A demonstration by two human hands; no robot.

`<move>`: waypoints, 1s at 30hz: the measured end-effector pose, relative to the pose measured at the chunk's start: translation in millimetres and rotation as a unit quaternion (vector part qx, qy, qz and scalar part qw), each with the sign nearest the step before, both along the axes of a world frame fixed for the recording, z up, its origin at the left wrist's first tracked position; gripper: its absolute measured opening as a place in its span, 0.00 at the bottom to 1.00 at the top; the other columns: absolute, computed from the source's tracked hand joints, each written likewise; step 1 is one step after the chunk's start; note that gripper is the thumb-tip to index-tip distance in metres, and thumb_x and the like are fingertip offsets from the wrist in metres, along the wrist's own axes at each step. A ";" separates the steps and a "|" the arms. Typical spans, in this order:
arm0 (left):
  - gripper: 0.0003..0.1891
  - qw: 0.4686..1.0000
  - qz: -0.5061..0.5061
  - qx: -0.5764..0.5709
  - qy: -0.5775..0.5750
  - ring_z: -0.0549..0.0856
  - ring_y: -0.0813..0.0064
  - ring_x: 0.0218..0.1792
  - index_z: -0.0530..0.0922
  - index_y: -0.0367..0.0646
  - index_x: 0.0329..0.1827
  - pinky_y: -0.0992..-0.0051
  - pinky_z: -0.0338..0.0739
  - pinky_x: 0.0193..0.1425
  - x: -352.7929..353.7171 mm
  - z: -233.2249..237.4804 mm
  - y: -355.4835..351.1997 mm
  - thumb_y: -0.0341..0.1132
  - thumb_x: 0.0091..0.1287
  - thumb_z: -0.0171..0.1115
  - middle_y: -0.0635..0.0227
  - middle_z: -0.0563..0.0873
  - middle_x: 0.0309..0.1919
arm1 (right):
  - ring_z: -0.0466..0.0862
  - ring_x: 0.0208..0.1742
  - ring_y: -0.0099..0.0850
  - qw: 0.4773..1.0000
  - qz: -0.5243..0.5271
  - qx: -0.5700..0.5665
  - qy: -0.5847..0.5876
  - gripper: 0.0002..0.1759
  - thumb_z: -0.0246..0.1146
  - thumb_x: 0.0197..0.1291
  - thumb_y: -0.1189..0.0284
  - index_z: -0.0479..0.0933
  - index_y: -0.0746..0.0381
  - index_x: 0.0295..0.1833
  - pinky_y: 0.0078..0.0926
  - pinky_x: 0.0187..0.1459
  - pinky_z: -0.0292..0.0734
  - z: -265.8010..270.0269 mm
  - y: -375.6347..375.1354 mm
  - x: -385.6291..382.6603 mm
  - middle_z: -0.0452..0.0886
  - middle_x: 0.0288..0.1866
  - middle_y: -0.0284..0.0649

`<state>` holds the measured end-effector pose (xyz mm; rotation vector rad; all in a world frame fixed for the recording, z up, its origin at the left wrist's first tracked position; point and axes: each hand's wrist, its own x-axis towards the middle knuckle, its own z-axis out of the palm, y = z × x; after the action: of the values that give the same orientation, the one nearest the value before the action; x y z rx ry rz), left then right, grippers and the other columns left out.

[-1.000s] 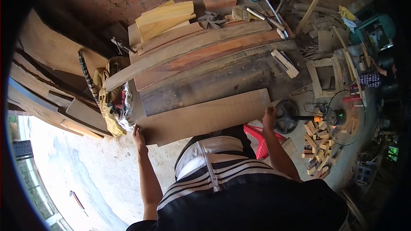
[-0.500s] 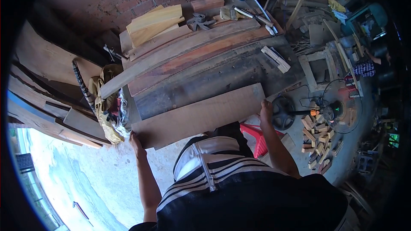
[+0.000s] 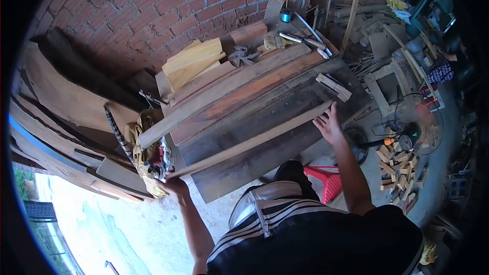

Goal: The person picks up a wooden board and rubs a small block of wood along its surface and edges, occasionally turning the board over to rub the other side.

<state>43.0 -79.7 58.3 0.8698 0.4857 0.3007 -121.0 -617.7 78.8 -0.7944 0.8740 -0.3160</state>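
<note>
A long wooden board [image 3: 254, 141] stands on edge across the dark worktable [image 3: 224, 178], so only a narrow pale strip of it shows. At its left end my left hand [image 3: 175, 187] is closed around the wood. My right hand [image 3: 330, 125] is at the other end, fingers spread, with the fingertips at or touching the board's corner. Beyond the board lie a reddish plank [image 3: 229, 91] and a long curved grey-brown plank [image 3: 219, 84]. A small clamped-looking wooden block [image 3: 333, 87] rests beyond my right hand.
Yellowish boards [image 3: 193, 63], a brush [image 3: 274, 42] and a blue spool [image 3: 286, 16] lie at the table's back. Left are a yellowish bag [image 3: 133, 137] and leaning slabs [image 3: 76, 86]. Right stand a red stool [image 3: 326, 183], a fan [image 3: 425, 132] and a wood-offcut pile [image 3: 400, 173].
The board has tipped from showing its broad face to standing on edge, farther onto the table. My right hand has opened its fingers; the left still grips its end. The view has shifted.
</note>
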 end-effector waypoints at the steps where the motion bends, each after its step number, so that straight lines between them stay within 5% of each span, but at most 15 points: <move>1: 0.34 0.997 0.050 -0.037 -0.037 0.78 0.66 0.32 0.73 0.43 0.21 0.61 0.68 0.63 1.0 13.2 -11.6 0.65 0.72 0.40 0.70 0.71 0.15 | 0.55 0.76 0.46 0.998 -0.010 0.052 -0.038 0.57 0.54 0.56 0.31 0.46 0.60 0.78 0.47 0.74 0.54 -0.9 -3.6 4.0 0.49 0.76 0.56; 4: 0.33 0.998 0.023 -0.014 -0.064 0.79 0.68 0.33 0.66 0.48 0.16 0.58 0.66 0.68 6.1 -39.2 16.4 0.66 0.71 0.41 0.71 0.66 0.11 | 0.55 0.76 0.47 0.991 -0.021 0.117 -0.065 0.52 0.58 0.58 0.37 0.50 0.61 0.75 0.50 0.74 0.55 -2.0 -11.8 12.1 0.50 0.75 0.57; 9: 0.34 0.999 0.035 -0.006 -0.015 0.81 0.65 0.35 0.60 0.51 0.10 0.58 0.64 0.70 2.4 -33.5 9.4 0.65 0.71 0.41 0.72 0.63 0.10 | 0.64 0.69 0.46 0.991 0.007 0.128 -0.027 0.35 0.62 0.60 0.53 0.63 0.65 0.64 0.50 0.73 0.59 -5.8 -29.9 12.9 0.63 0.66 0.55; 11: 0.34 0.998 -0.016 0.031 -0.053 0.81 0.65 0.36 0.60 0.50 0.10 0.59 0.65 0.69 -1.0 -38.3 16.8 0.62 0.72 0.41 0.72 0.63 0.10 | 0.71 0.61 0.45 0.992 0.012 0.127 0.004 0.26 0.63 0.57 0.60 0.67 0.64 0.55 0.51 0.67 0.68 -4.6 -32.2 11.8 0.70 0.58 0.51; 13: 0.33 0.998 -0.042 -0.005 -0.056 0.79 0.65 0.44 0.62 0.48 0.10 0.63 0.59 0.71 -3.5 -33.4 15.2 0.59 0.73 0.42 0.70 0.67 0.12 | 0.73 0.60 0.44 0.992 0.017 0.124 0.025 0.26 0.63 0.57 0.60 0.67 0.64 0.55 0.50 0.65 0.72 -2.1 -35.8 12.9 0.71 0.57 0.52; 19: 0.30 1.000 0.027 0.014 0.007 0.82 0.61 0.37 0.63 0.48 0.12 0.60 0.67 0.67 -0.1 -29.4 10.7 0.54 0.74 0.41 0.70 0.64 0.11 | 0.77 0.56 0.44 0.992 0.032 0.104 0.071 0.25 0.63 0.56 0.62 0.68 0.65 0.55 0.49 0.60 0.77 2.1 -40.9 19.8 0.73 0.55 0.53; 30: 0.28 0.997 0.055 0.031 0.051 0.73 0.70 0.26 0.59 0.50 0.15 0.62 0.72 0.60 11.3 -23.9 3.9 0.53 0.76 0.37 0.73 0.61 0.12 | 0.80 0.52 0.45 0.989 0.120 0.059 0.066 0.19 0.57 0.59 0.61 0.77 0.65 0.47 0.44 0.56 0.81 -3.9 -54.3 26.7 0.76 0.51 0.56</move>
<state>54.3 -75.8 34.4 0.9234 0.6231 0.3745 -94.3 -672.0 74.8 -0.8080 0.9016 0.0002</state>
